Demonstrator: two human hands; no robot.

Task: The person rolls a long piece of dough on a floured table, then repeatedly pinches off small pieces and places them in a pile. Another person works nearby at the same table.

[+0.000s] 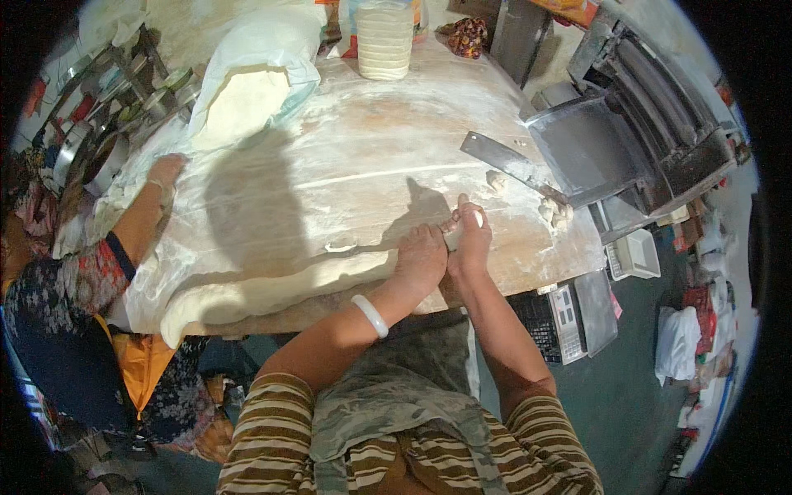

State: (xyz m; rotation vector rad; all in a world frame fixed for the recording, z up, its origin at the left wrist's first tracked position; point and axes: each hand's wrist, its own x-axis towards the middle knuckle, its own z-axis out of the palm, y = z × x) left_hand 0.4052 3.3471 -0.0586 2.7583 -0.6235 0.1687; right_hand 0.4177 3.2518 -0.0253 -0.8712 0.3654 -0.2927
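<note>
A long, thick rope of pale dough (272, 289) lies along the near edge of the floured wooden table (355, 132), its left end sagging over the edge. My left hand (421, 257) is closed round the rope toward its right end, with a white bangle on that wrist. Close beside it, my right hand (470, 239) wraps the tip of the dough, and a bit of white shows between thumb and fingers. Beyond my right hand rest a broad-bladed knife (503, 158) and small dough pieces (555, 213). Another dough scrap (497, 181) sits near the blade.
At the far left is an open bag of flour (243, 103). A ribbed clear container (384, 41) stands at the back. To the right is a metal roller machine (602, 140), with a scale (565, 322) below the table. On the left, a co-worker's hand (167, 171) touches the table.
</note>
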